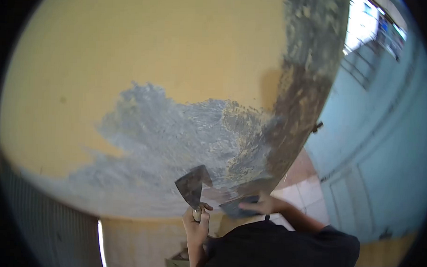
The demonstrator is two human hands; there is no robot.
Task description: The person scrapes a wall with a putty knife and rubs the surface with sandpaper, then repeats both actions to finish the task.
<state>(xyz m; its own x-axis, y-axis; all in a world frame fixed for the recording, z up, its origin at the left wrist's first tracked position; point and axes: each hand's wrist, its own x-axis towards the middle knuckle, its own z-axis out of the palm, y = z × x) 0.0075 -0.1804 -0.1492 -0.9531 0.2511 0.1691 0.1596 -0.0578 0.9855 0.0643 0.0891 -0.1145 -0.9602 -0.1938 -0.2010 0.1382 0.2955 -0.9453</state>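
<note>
My left hand [197, 223] is wrapped round the handle of a putty knife [190, 185], its wide, smeared metal blade pointing up in front of the wall. To the right of it, my right hand [260, 205] grips a dark grey flat sheet [236, 208], with the thumb on top; motion blurs both. The sheet overlaps the lower part of the wall in this view. Behind the hands, the yellow wall [188, 43] carries a broad patch of grey filler [162, 127], rough and streaky. It turns brownish toward the wall's right edge.
A light blue wall [372, 153] stands to the right beyond the yellow wall's edge, with a barred window [359, 68] high up. Pale floor tiles [305, 198] show between them. Corrugated sheeting [46, 222] is at lower left, and a box [177, 264] sits low beside my left arm.
</note>
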